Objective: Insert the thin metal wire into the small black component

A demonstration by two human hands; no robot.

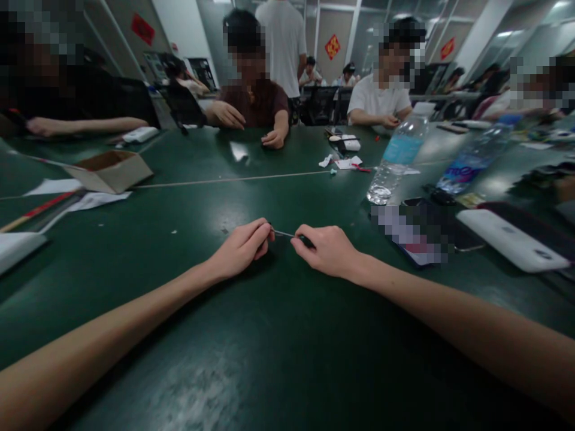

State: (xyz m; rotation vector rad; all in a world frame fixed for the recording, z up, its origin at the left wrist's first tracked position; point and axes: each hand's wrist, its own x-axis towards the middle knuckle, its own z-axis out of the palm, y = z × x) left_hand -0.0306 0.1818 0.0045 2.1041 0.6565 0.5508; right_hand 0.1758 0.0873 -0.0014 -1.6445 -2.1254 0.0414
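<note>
On the green table [135, 311], our left hand [240, 248] and right hand [326, 251] meet in front of us, each grip closed on a thin metal pin [284, 233]: the left pinches one end, the right its dark end. Ahead to the right are a plastic water bottle [398, 157] and a blurred phone [415, 233]; a cardboard box [110, 172] sits well apart to the left.
</note>
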